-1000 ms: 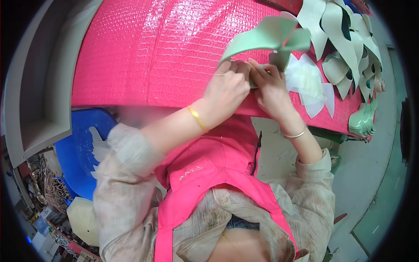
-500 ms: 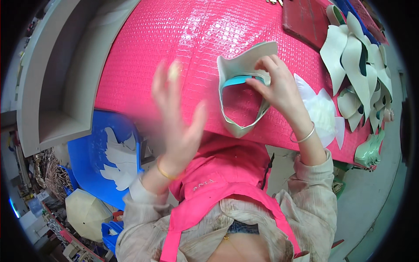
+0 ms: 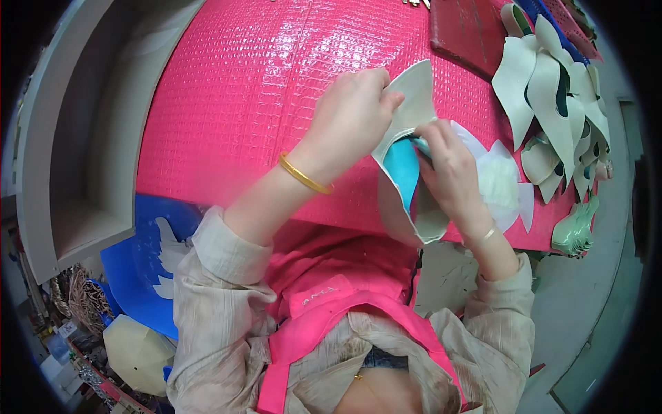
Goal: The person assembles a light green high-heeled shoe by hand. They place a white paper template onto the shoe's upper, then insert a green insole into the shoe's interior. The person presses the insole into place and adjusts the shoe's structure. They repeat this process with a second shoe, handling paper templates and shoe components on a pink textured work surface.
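Right grip [image 3: 453,171] pinches the pale piece [image 3: 416,103], seemingly by its edge.

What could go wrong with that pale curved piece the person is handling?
The pale curved piece reaches the front edge of the pink-covered table, so it could slip off if the right hand loosened its hold. That hand is also close to the thin white sheets and might nudge them out of place.
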The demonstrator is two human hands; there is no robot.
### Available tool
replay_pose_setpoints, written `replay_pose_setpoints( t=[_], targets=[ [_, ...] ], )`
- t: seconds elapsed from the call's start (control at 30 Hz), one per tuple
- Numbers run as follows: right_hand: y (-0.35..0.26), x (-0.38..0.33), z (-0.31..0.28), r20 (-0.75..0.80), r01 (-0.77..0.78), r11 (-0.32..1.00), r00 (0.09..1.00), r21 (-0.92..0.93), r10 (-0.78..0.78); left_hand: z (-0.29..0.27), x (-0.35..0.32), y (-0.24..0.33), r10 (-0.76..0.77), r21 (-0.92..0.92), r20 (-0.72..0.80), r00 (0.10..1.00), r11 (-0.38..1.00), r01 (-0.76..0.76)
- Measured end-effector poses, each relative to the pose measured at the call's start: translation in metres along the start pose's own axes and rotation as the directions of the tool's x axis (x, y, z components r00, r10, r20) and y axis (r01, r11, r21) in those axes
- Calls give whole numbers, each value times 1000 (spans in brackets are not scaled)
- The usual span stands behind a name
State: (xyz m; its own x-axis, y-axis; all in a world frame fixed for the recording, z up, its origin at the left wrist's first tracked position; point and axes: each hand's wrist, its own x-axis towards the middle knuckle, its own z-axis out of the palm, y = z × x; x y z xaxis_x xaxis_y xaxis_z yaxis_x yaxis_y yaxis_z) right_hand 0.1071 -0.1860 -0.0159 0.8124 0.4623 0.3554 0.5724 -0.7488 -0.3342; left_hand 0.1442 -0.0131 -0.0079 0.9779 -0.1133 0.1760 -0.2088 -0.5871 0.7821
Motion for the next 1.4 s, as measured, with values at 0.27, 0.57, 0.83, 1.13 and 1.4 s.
replay_pose_setpoints(
  t=[0.27,0.57,0.83,1.13,1.4],
  targets=[
    [28,-7,-16,234,-455,535,872,712,429,-10,5,-56,124,343,65,990,929,-139],
    [36,27,19,348,-133,894,937,429,-27,8,-78,11,62,644,299,952,723,-250],
    [19,12,28,172,46,947,979,319,-106,-6,-95,-31,126,341,98,987,928,-152],
    [29,37,51,321,-400,641,916,656,242,-17,-92,-47,116,140,-459,881,989,-57],
    [32,86,51,545,-537,556,821,634,172,-27,-155,-26,68,-299,267,961,954,15]
  ],
)
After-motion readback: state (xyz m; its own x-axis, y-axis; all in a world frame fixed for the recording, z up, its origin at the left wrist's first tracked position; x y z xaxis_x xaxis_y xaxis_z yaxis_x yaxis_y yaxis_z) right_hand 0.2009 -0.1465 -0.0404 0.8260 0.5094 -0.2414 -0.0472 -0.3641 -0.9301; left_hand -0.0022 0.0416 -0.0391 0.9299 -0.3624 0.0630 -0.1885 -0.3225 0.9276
